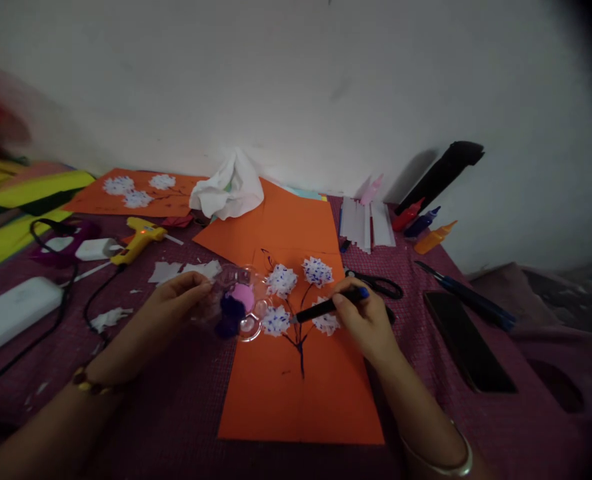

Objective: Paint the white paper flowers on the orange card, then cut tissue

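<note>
My left hand (183, 297) pinches the edge of a clear plastic paint palette (262, 287) that holds dark blue and pink paint. The palette hovers over the left side of an orange sheet (301, 407). In my right hand (363, 320) is a black marker-like pen (321, 309) with a blue end, its tip pointing left. That tip is by a white paper flower (276, 321) flecked with blue; whether they touch I cannot tell. Several such flowers sit on the sheet, joined by dark drawn stems (301, 350).
A yellow glue gun (141, 239) with its cord and a white power strip (16, 313) lie left. Crumpled tissue (231, 187) stands at the back. Paint bottles (435, 238), scissors (379, 283), a cutter knife (469, 297) and a phone (469, 343) are right. A second flowered orange sheet (83, 197) lies back left.
</note>
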Motion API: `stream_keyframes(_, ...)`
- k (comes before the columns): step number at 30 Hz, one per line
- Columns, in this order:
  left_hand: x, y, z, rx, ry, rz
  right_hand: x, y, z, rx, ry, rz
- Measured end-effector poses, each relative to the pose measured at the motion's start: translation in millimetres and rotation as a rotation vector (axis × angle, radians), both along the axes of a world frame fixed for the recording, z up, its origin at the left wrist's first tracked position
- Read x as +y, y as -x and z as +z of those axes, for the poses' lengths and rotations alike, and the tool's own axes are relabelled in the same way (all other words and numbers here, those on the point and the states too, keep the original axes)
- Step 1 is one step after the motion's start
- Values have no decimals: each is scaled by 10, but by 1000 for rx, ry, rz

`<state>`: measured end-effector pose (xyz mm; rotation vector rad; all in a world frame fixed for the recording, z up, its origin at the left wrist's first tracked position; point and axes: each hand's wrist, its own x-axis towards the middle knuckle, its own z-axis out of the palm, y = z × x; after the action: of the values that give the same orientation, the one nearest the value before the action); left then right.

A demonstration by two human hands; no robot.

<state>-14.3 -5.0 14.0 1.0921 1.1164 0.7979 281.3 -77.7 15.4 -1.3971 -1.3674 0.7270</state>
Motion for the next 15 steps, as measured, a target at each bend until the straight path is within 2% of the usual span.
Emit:
stream_keyframes(4,0,-8,2,-122,33,79,18,-44,-46,82,-15,-40)
stream_keyframes(10,-33,-238,150,-165,161,15,16,-40,-34,6,-28,-24)
stream_keyframes(15,-73,-494,261,-232,160,-11,1,-30,13,-42,-36,-34)
